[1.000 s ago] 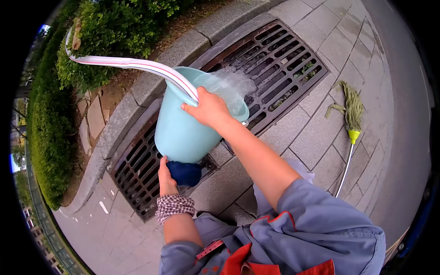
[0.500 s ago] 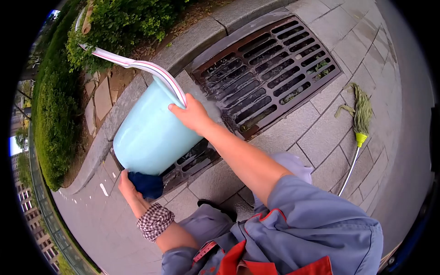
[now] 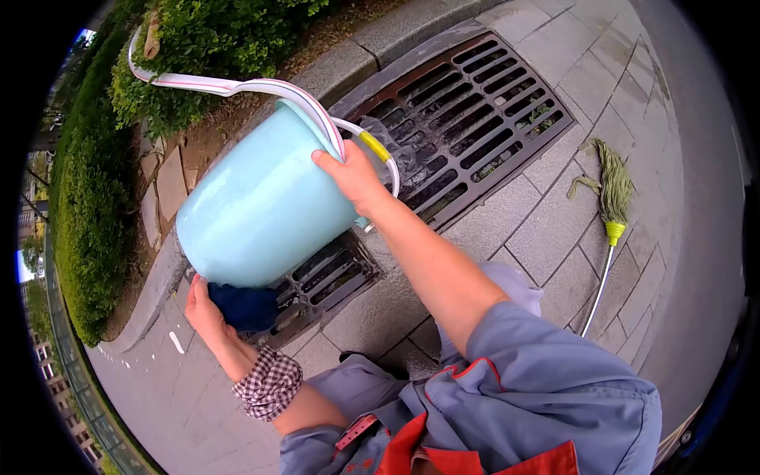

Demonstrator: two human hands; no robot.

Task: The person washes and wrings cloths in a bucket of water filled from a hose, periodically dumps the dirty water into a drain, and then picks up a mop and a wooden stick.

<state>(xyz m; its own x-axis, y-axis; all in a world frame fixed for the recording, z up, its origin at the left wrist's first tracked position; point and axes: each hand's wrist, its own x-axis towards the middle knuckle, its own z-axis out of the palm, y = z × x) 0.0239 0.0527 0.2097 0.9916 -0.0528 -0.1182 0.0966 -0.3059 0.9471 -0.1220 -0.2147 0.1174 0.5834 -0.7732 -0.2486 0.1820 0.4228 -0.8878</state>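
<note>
A light blue plastic bucket point(image 3: 265, 198) is tipped on its side, its mouth toward the drain grate point(image 3: 483, 103). Clear water spills from the mouth onto the bars. My right hand point(image 3: 356, 178) is closed over the rim, thumb on the outer wall, pressing a white flat hose point(image 3: 305, 101) with pink stripes against it. The bucket's white handle with a yellow grip point(image 3: 374, 146) hangs past the rim. Down at the base, my left hand point(image 3: 207, 315) grips the bottom edge, its fingertips partly hidden. A dark blue cloth point(image 3: 247, 307) bunches beside that hand, under the bucket.
On the paving to the right lies a mop with a green string head point(image 3: 613, 186). A stone curb point(image 3: 332, 67) borders the shrubs point(image 3: 214, 47) at upper left. A second grate section point(image 3: 336, 273) shows below the bucket.
The bucket has tilted further and shifted slightly, and its handle with the yellow grip has come into view. Both hands keep hold; the left has moved a little left.
</note>
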